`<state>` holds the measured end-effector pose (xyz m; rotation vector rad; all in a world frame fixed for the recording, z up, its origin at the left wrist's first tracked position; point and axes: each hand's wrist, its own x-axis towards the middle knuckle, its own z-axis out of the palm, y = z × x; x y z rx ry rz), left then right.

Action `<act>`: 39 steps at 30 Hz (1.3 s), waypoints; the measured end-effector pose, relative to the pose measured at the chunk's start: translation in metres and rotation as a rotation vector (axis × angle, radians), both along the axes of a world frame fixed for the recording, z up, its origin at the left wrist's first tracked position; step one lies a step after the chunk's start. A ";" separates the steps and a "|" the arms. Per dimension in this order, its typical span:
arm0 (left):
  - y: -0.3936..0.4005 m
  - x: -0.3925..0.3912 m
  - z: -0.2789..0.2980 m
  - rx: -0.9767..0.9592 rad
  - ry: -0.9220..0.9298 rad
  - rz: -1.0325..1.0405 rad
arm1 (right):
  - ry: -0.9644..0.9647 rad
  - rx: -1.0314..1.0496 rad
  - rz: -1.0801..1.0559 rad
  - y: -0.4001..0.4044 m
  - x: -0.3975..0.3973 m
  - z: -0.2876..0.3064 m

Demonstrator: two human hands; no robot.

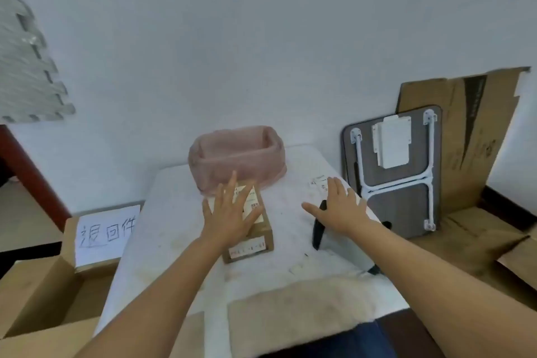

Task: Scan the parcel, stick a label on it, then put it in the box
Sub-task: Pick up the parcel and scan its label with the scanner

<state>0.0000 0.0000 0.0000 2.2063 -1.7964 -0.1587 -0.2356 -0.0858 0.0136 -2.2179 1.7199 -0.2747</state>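
A small brown cardboard parcel (255,237) with white labels lies on the white table (174,212). My left hand (229,213) hovers flat over its top, fingers spread, holding nothing. My right hand (341,206) is spread open above a white scanner with a black handle (318,231) that lies to the parcel's right. A small strip of white labels (319,182) rests beyond my right hand. An open brown cardboard box (37,293) with a handwritten white sign (106,234) stands on the floor at the left.
A pink-lined bin (236,157) stands at the back of the table, just behind the parcel. A folded grey table (398,171) and flattened cardboard (465,131) lean against the wall at right. A fluffy beige cover (299,311) hangs over the table's near edge.
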 end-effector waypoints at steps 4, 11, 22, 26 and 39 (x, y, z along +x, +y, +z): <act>0.012 -0.003 -0.014 -0.065 0.019 0.046 | -0.071 0.044 -0.052 0.027 -0.033 -0.027; 0.022 -0.012 -0.024 -0.188 0.044 0.070 | 0.026 0.024 0.025 0.046 -0.045 -0.042; 0.031 -0.003 -0.031 -0.255 0.215 0.129 | -0.233 0.031 -0.132 0.050 -0.017 -0.030; 0.029 0.002 -0.025 -0.284 0.359 0.185 | -0.612 0.151 -0.179 0.043 0.008 0.004; 0.022 0.022 -0.043 -0.054 1.099 0.387 | -0.981 0.477 -0.137 0.045 0.077 0.014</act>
